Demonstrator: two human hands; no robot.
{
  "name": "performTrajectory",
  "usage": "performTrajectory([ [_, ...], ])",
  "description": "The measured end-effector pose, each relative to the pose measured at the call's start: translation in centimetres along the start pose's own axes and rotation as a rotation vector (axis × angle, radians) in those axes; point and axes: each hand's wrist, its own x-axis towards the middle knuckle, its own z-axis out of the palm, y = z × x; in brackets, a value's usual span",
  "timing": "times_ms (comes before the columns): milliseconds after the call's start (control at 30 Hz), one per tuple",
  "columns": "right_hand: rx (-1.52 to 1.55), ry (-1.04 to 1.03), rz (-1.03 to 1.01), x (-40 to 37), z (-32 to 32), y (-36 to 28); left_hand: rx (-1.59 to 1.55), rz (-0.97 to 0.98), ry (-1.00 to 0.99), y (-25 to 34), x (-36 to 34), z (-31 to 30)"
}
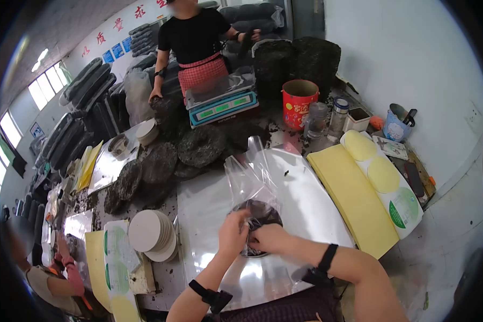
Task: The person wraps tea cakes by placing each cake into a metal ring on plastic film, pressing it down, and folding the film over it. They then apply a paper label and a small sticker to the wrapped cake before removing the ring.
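Note:
A clear plastic bag [252, 180] lies on the shiny metal sheet [311, 204], its open end pointing away from me. In its near end is a dark round mass [265, 210]. My left hand [234, 231] is closed at the left side of the mass, fingers bent against the plastic. My right hand [268, 237] is closed too, its fingertips over the near part of the mass. What the fingertips pinch is too small to make out. Both wrists wear black straps.
Left of the sheet stands a stack of round white discs [145, 231]. Dark round cakes [201, 146] lie beyond it. A scale [222, 109] stands before a co-worker [193, 43]. Yellow sheets [349, 198], round labels [383, 174] and a red bucket [297, 107] are right. Another person [56, 279] works far left.

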Motion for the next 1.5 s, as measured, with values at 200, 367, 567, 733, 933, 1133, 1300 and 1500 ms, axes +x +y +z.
performTrajectory([
  [200, -0.223, 0.561, -0.297, -5.6, 3.5, 0.5, 0.302, 0.020, -0.033, 2.3, -0.6, 1.8],
  [367, -0.082, 0.653, -0.343, -6.2, 3.8, 1.4, 0.420, 0.027, -0.107, 1.9, -1.3, 3.0],
  [567, 0.883, 1.312, 0.110, -0.4, -1.8, 3.8, 0.478, 0.023, -0.143, 3.2, -1.1, 2.8],
  [733, 0.813, 0.405, -0.148, -0.4, -4.1, 2.8, 0.193, 0.023, 0.010, 0.4, -1.6, 4.1],
  [933, 0.327, 0.545, -0.516, 0.4, -1.2, 5.1, -1.018, -0.228, 0.262, 3.0, 0.2, 2.8],
  [1133, 0.057, 0.318, -0.267, 1.8, -1.6, 4.9, 0.093, -0.128, -0.087, 2.7, 0.4, 3.7],
  [1300, 0.071, 0.568, -0.195, -2.2, -3.5, 3.2, 0.206, 0.175, -0.113, 1.5, 0.5, 4.1],
  [1500, 0.294, 0.702, -0.154, -5.8, 0.7, 6.2, 0.332, 0.139, -0.236, 1.9, 0.1, 4.0],
])
